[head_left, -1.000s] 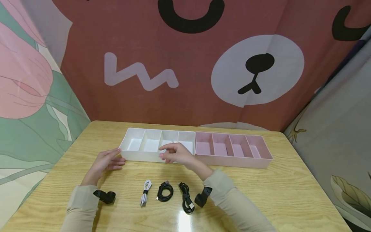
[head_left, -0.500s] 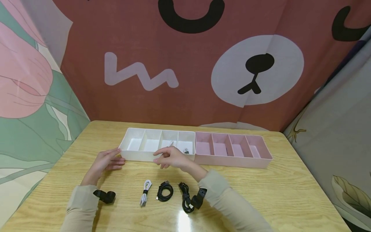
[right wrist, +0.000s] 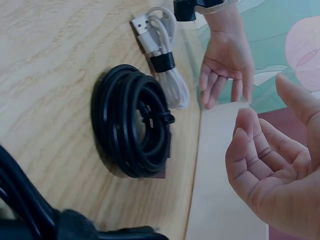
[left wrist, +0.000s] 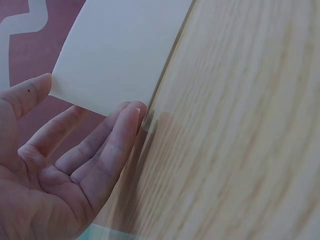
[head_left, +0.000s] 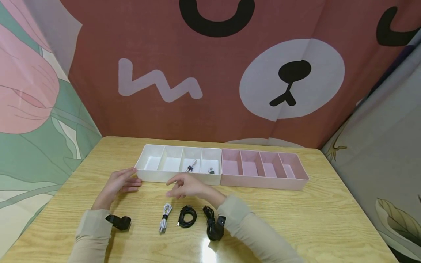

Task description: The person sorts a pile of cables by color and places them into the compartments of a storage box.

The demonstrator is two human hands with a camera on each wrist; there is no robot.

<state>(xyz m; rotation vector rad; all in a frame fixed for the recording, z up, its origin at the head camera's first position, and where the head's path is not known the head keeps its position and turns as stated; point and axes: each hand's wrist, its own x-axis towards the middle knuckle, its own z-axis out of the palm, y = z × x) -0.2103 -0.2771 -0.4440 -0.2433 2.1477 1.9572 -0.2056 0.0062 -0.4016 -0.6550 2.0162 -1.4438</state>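
At the left end of the white divided box (head_left: 177,177), my left hand (head_left: 120,183) touches the corner with its fingertips, and the left wrist view shows the fingers fairly straight against the end wall. My right hand (head_left: 185,186) hovers in front of that box with loosely bent fingers and nothing in them. Below it on the table lie a bundled white USB cable (head_left: 165,218), a coiled black cable (right wrist: 132,120) and another black cable bundle (head_left: 210,223), partly hidden by the right wrist camera. Small cable bundles (head_left: 190,167) sit in the two right compartments of the white box.
A pink divided box (head_left: 264,182) stands end to end with the white one on its right. Wooden table (head_left: 329,219) surface surrounds the cables. A patterned cloth (head_left: 223,109) hangs behind the table.
My right hand has moved left and toward me, away from over the white box, uncovering the small bundles in its compartments. My left hand stays at the box corner.
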